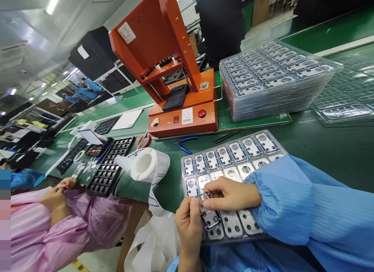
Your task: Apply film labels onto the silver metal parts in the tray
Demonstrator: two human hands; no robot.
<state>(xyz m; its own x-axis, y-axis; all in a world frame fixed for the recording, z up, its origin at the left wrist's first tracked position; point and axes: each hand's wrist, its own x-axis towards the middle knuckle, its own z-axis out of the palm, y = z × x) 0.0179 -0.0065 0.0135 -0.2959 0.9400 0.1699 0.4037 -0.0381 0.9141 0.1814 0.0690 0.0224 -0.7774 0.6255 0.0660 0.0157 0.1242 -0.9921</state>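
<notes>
A clear plastic tray (264, 132) of small metal parts with blue-rimmed holes lies on the green table in front of me. My left hand (189, 221) and my right hand (230, 194) meet over its near left corner. Both pinch a small thin ring-shaped piece (202, 197) between thumb and fingers, just above one of the parts (209, 218) in the tray. My right arm, in a blue sleeve, covers the tray's right side.
An orange press machine (175, 69) stands behind the tray, with blue-handled pliers (184, 144) and tweezers (226, 136) before it. A stack of clear trays (274, 81) sits at the right. A white label roll (146, 165) lies left. A co-worker in a pink sleeve (58, 229) sits left by black trays (109, 166).
</notes>
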